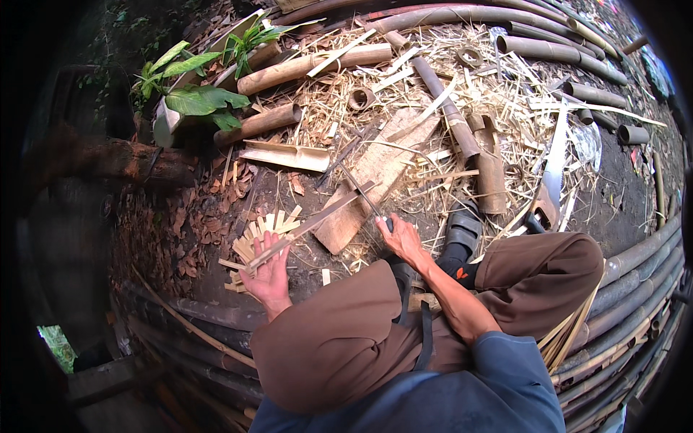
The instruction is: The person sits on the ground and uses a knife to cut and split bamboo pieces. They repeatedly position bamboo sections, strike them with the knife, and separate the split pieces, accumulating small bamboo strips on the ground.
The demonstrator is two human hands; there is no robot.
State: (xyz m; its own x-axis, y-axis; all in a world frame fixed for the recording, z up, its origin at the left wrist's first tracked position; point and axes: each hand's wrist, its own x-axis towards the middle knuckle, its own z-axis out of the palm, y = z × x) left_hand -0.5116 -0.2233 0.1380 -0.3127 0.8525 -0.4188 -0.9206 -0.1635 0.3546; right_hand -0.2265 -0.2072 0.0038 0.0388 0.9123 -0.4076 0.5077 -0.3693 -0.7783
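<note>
My left hand (270,280) is turned palm up, and a long flat bamboo strip (317,218) lies across it, held at its near end. The strip slants up to the right, its far end above a wooden board (339,224). In my right hand (406,239) the dark handle of a knife (366,196) is gripped. Its narrow blade points up and left, crossing the strip near the far end. Whether the edge bites into the strip I cannot tell. Beside my left hand, several short pale bamboo pieces (295,214) lie fanned out on the ground.
A handsaw (556,155) rests at the right, near a bamboo tube with a cut-out side (491,173). Shavings (404,79) and cut bamboo tubes (317,66) cover the ground ahead. Bamboo poles (635,270) lie at the right and behind. A leafy plant (198,101) stands at upper left.
</note>
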